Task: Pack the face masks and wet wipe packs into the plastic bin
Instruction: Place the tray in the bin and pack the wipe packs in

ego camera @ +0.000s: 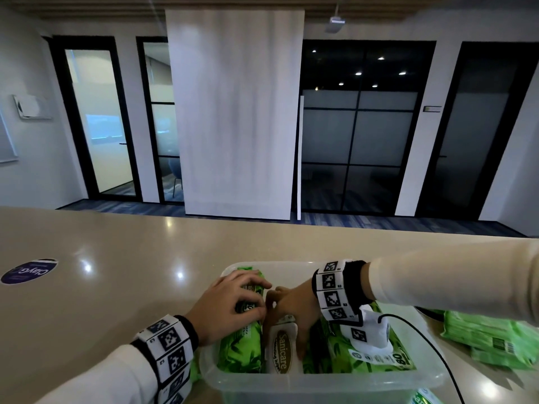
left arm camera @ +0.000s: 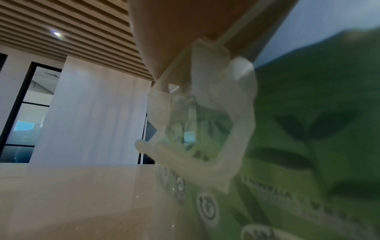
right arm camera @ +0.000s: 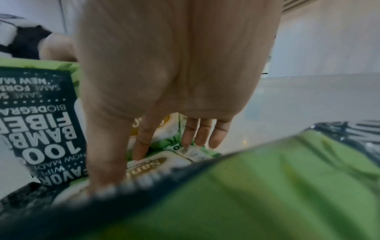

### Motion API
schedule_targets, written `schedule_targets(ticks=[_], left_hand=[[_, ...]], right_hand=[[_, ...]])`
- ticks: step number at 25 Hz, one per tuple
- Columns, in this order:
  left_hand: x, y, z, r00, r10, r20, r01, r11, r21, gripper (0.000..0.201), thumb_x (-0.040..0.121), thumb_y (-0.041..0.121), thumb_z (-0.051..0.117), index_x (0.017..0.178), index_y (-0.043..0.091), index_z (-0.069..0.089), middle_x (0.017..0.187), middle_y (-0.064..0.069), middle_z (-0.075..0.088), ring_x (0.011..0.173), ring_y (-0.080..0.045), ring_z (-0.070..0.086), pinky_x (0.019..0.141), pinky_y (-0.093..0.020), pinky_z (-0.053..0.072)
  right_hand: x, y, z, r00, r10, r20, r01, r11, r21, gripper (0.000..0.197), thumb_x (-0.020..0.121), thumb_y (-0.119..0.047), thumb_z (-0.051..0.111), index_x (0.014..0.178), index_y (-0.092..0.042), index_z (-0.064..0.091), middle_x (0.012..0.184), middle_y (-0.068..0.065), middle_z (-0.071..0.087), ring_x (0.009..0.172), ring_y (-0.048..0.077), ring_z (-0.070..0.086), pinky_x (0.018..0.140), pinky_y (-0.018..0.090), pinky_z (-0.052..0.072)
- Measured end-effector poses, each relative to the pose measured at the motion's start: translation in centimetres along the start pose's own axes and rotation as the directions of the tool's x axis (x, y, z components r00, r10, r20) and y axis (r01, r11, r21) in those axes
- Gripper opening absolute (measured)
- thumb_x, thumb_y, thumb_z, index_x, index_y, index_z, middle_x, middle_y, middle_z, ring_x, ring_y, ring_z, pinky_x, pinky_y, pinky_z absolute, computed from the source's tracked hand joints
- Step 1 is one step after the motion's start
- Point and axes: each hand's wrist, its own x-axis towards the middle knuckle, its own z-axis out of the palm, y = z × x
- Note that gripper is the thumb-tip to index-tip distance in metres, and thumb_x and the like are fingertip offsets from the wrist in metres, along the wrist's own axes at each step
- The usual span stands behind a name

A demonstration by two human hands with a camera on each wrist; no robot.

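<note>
Your left hand (ego camera: 230, 301) curls its fingers over the top of the left pack (ego camera: 242, 342), standing on edge in the bin (ego camera: 320, 386) at lower centre; your right hand (ego camera: 294, 310) reaches straight-fingered down into the slot just right of it, touching the middle pack (ego camera: 281, 351); both packs run lengthways from near wall to far. The right hand is nearer the slot. The fingertips' ends are hidden; spare packs (ego camera: 493, 339) at the right edge are cut off; I cannot see any masks.
</note>
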Motion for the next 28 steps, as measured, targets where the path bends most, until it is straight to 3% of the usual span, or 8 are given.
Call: schedule_targets(ticks=[3, 8, 10, 13, 17, 21, 26, 28], left_hand=[[0.0, -0.2, 0.0, 1.0, -0.002, 0.0, 0.002, 1.0, 0.011, 0.022, 0.083, 0.063, 0.042, 0.083, 0.049, 0.06, 0.133, 0.033, 0.043, 0.135, 0.006, 0.024, 0.114, -0.05, 0.023], [-0.1, 0.0, 0.1, 1.0, -0.013, 0.022, 0.012, 1.0, 0.023, 0.023, 0.082, 0.062, 0.041, 0.087, 0.049, 0.06, 0.134, 0.032, 0.043, 0.134, 0.006, 0.024, 0.114, -0.049, 0.023], [0.0, -0.1, 0.0, 1.0, -0.01, 0.012, 0.01, 1.0, 0.026, 0.027, 0.082, 0.06, 0.042, 0.088, 0.046, 0.064, 0.133, 0.031, 0.044, 0.133, 0.005, 0.026, 0.113, -0.048, 0.025], [0.0, -0.1, -0.2, 1.0, -0.018, 0.016, 0.017, 0.999, 0.029, 0.028, 0.082, 0.06, 0.042, 0.087, 0.045, 0.065, 0.132, 0.03, 0.045, 0.131, 0.005, 0.028, 0.112, -0.049, 0.026], [0.0, 0.1, -0.3, 1.0, -0.015, 0.026, 0.014, 0.999, 0.04, 0.019, 0.081, 0.061, 0.041, 0.076, 0.052, 0.056, 0.131, 0.033, 0.045, 0.13, 0.006, 0.028, 0.111, -0.048, 0.027], [0.0, 0.0, 0.0, 1.0, -0.01, 0.011, 0.01, 1.0, 0.03, 0.022, 0.081, 0.06, 0.042, 0.082, 0.048, 0.06, 0.13, 0.033, 0.046, 0.129, 0.006, 0.029, 0.11, -0.048, 0.029], [0.0, -0.1, 0.0, 1.0, -0.009, -0.011, 0.009, 1.0, 0.008, 0.02, 0.082, 0.059, 0.044, 0.08, 0.047, 0.061, 0.128, 0.032, 0.047, 0.128, 0.005, 0.032, 0.108, -0.049, 0.031], [0.0, 0.0, 0.0, 1.0, -0.021, -0.001, 0.021, 1.0, 0.012, 0.02, 0.08, 0.061, 0.043, 0.078, 0.05, 0.059, 0.13, 0.031, 0.047, 0.127, 0.004, 0.032, 0.109, -0.048, 0.03]], right_hand=[[-1.0, -0.4, -1.5, 0.984, -0.059, 0.171, 0.06, 0.998, 0.0, 0.065, 0.079, -0.028, 0.076, 0.138, -0.022, 0.049, 0.139, 0.009, 0.049, 0.131, 0.03, 0.032, 0.113, 0.049, 0.021], [-0.8, -0.9, -1.6, 0.964, -0.015, 0.267, 0.011, 1.0, 0.018, 0.059, 0.086, -0.014, 0.067, 0.14, -0.021, 0.046, 0.143, 0.01, 0.046, 0.131, 0.033, 0.035, 0.111, 0.048, 0.027], [-1.0, -1.0, -1.8, 0.972, 0.004, 0.236, -0.003, 1.0, -0.004, 0.054, 0.089, -0.015, 0.061, 0.14, -0.026, 0.045, 0.145, 0.01, 0.042, 0.133, 0.032, 0.028, 0.112, 0.044, 0.023], [-0.7, -1.1, -1.7, 0.982, 0.002, 0.19, 0.006, 0.999, -0.042, 0.053, 0.088, -0.013, 0.061, 0.139, -0.017, 0.047, 0.139, 0.018, 0.047, 0.128, 0.033, 0.033, 0.109, 0.043, 0.029], [-1.8, -1.0, -2.2, 0.992, -0.038, 0.123, 0.006, 0.967, 0.253, 0.053, 0.085, -0.013, 0.069, 0.135, -0.011, 0.052, 0.135, 0.015, 0.051, 0.115, 0.026, 0.049, 0.086, 0.024, 0.037], [-1.8, -0.7, -2.0, 0.995, 0.011, 0.099, -0.041, 0.949, 0.313, 0.052, 0.083, -0.021, 0.073, 0.131, -0.011, 0.055, 0.129, 0.008, 0.056, 0.109, 0.022, 0.055, 0.084, 0.023, 0.04], [-1.5, -1.2, -1.7, 0.999, 0.039, 0.028, -0.042, 0.995, 0.087, 0.04, 0.088, -0.022, 0.067, 0.125, -0.009, 0.06, 0.127, 0.012, 0.06, 0.1, 0.021, 0.056, 0.076, 0.022, 0.045], [-0.9, -1.8, -1.8, 0.992, 0.064, 0.105, -0.058, 0.996, -0.061, 0.04, 0.091, -0.032, 0.062, 0.122, -0.008, 0.061, 0.122, 0.009, 0.064, 0.098, 0.02, 0.056, 0.079, 0.02, 0.045]])
